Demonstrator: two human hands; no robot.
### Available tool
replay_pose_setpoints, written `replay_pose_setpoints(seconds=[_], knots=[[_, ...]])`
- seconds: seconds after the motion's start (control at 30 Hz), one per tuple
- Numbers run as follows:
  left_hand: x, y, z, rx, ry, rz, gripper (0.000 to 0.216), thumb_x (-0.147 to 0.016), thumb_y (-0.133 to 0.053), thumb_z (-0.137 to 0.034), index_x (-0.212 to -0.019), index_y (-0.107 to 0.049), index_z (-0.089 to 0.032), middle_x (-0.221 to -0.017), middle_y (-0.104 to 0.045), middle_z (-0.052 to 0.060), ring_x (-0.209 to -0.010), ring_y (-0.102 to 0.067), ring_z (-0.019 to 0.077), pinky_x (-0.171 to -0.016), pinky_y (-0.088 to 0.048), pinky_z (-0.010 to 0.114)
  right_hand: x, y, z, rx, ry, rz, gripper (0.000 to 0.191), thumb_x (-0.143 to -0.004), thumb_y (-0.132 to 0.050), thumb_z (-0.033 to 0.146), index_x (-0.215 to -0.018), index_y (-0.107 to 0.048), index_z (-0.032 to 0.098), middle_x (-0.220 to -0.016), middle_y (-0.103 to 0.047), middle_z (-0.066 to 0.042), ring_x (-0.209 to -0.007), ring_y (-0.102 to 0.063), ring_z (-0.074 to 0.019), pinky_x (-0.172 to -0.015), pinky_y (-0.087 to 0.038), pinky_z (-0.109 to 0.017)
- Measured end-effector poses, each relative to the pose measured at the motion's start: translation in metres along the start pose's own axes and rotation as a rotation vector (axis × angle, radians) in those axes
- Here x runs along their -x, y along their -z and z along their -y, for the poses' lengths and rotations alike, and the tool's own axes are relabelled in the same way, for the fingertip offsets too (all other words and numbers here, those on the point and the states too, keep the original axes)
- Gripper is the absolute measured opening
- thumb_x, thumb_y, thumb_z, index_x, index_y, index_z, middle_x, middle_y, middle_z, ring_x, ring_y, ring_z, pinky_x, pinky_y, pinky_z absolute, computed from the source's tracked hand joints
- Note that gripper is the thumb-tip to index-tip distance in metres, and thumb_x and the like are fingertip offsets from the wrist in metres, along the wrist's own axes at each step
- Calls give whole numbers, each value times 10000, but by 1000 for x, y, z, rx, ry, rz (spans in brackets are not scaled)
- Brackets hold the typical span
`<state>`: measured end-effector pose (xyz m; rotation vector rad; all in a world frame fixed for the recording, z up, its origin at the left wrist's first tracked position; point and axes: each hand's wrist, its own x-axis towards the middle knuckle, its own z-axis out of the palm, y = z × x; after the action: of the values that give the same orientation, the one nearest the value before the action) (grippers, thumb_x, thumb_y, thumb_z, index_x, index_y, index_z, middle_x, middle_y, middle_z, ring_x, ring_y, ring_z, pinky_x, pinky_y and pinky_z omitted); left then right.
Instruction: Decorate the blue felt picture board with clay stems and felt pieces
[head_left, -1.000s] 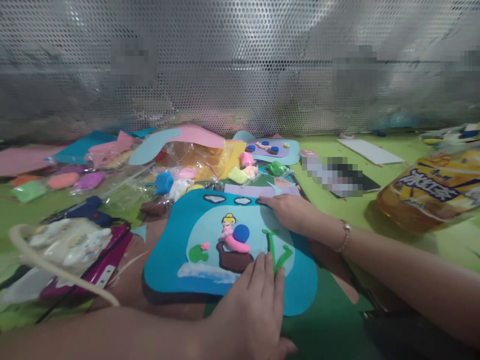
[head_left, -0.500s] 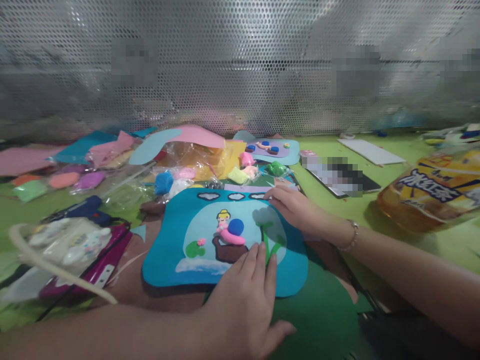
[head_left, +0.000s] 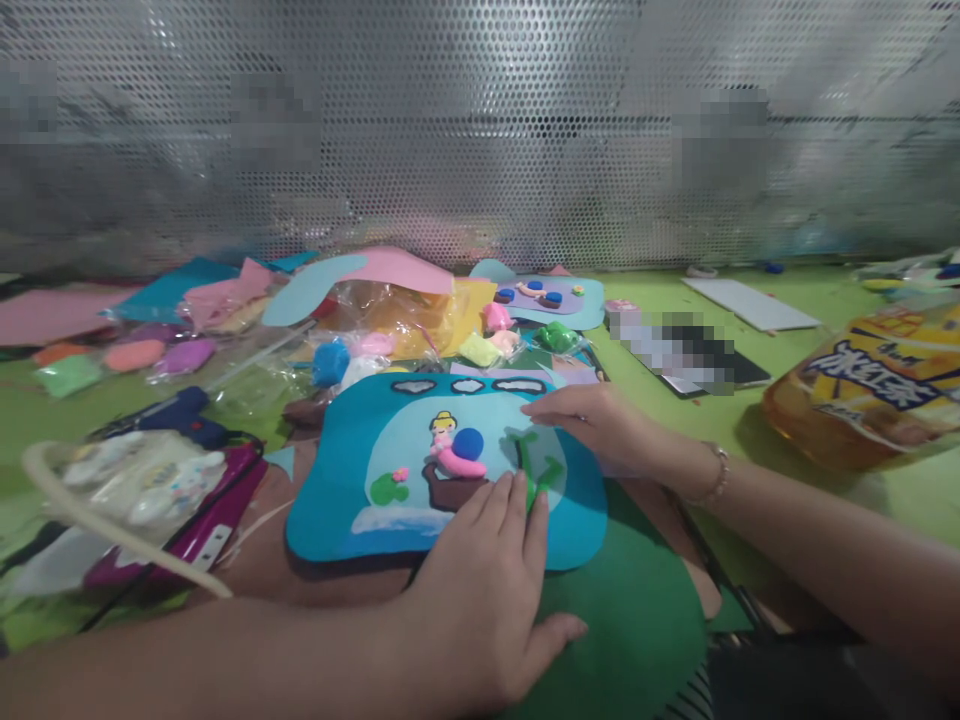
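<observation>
A blue craft picture (head_left: 315,525) with a light-blue oval lies before me. On it are a clay snail with a pink body (head_left: 460,464) and dark blue shell (head_left: 468,444), a brown clay piece (head_left: 444,490), a green lily pad (head_left: 388,489) and a green plant (head_left: 553,471). My left hand (head_left: 487,580) rests on the lower part, fingers stretched out flat by the plant's base, thumb apart. My right hand (head_left: 615,430) is over the upper right, fingers stretched toward the plant's top; its thumb is hidden. Green sheet (head_left: 622,610) lies underneath.
Bagged clay pieces (head_left: 330,362) and coloured foam sheets (head_left: 397,268) lie behind. A glue gun (head_left: 172,410) and a magenta case (head_left: 217,515) are at left. At right are a drink bottle (head_left: 862,390), a phone (head_left: 739,366) and a white board (head_left: 750,303). Perforated metal (head_left: 480,130) stands behind.
My right hand has slid down from the top edge, with its fingers now beside the plant's top. The left hand stays almost in place. The view has shifted slightly.
</observation>
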<state>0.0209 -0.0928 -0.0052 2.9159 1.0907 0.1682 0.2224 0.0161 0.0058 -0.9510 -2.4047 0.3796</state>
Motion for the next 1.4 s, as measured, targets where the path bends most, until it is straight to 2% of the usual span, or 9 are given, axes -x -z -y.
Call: replay_pose_setpoints(seconds=[0.2, 0.33, 0.47, 0.53, 0.6, 0.7, 0.77, 1.03, 1.4], knots=[[3, 4, -3, -6, -89, -50, 706, -907, -309, -536, -1345, -382, 12, -1383, -324, 307, -1277, -324, 419, -996, -321, 505, 3, -4, -1, 11, 171, -7, 482, -815, -300, -8, -1146, -599, 175, -1150, -637, -81, -1043, -603, -155, -855, -521, -322], [3, 8, -6, 65, -239, -96, 602, -922, -345, -467, -1267, -468, 12, -1299, -476, 253, -1208, -439, 355, -995, -345, 438, 2, -5, -1, -30, 142, -95, 168, -877, -476, 156, -968, -617, 166, -954, -631, -75, -854, -613, -142, -755, -530, -281], [4, 15, -8, 418, -291, -140, 388, -930, -403, -349, -1207, -509, -99, -1125, -613, 121, -1065, -534, 227, -933, -404, 326, 2, -1, 4, -61, 154, -169, 57, -826, -602, 223, -823, -593, 168, -767, -583, -24, -659, -555, -107, -606, -498, -229], [3, 19, -8, 670, -213, -186, 276, -907, -449, -274, -1128, -539, -135, -1052, -624, 83, -990, -552, 187, -891, -421, 281, 3, 1, 9, -95, 236, -161, 45, -830, -600, 208, -812, -601, 166, -746, -589, -25, -678, -561, -111, -623, -497, -230], [1, 22, -9, 927, -3, -218, 170, -860, -476, -224, -987, -571, -164, -920, -618, 49, -873, -567, 159, -804, -442, 257, 4, 4, 17, -137, 326, -152, 32, -843, -580, 175, -838, -611, 168, -768, -603, -34, -722, -577, -111, -658, -504, -228], [-5, 24, -10, 1261, 303, -127, 119, -831, -488, -265, -843, -555, -168, -767, -561, 14, -710, -534, 132, -644, -424, 237, 8, 7, 31, -167, 411, -166, 114, -847, -534, 92, -897, -601, 170, -828, -608, -47, -782, -590, -99, -697, -509, -207], [-9, 24, -9, 1453, 408, -76, 179, -833, -502, -334, -843, -533, -158, -726, -530, 1, -669, -507, 121, -615, -399, 236, 11, 10, 40, -158, 448, -163, 166, -833, -505, 46, -926, -587, 157, -847, -601, -60, -802, -585, -98, -709, -509, -203], [-16, 11, -5, 1832, 438, -136, 415, -774, -616, -541, -867, -506, -152, -719, -509, -11, -643, -489, 110, -614, -381, 245, 15, 12, 53, -203, 616, -37, 218, -855, -467, 51, -1040, -554, 125, -959, -644, -124, -944, -611, -129, -804, -504, -224], [-14, 22, -6, 1768, 455, -122, 403, -761, -632, -527, -781, -546, -134, -668, -574, 4, -530, -523, 91, -547, -416, 225, 12, 11, 50, -357, 541, -27, 159, -872, -533, 110, -1020, -579, 147, -774, -669, -46, -812, -611, -103, -801, -485, -253]])
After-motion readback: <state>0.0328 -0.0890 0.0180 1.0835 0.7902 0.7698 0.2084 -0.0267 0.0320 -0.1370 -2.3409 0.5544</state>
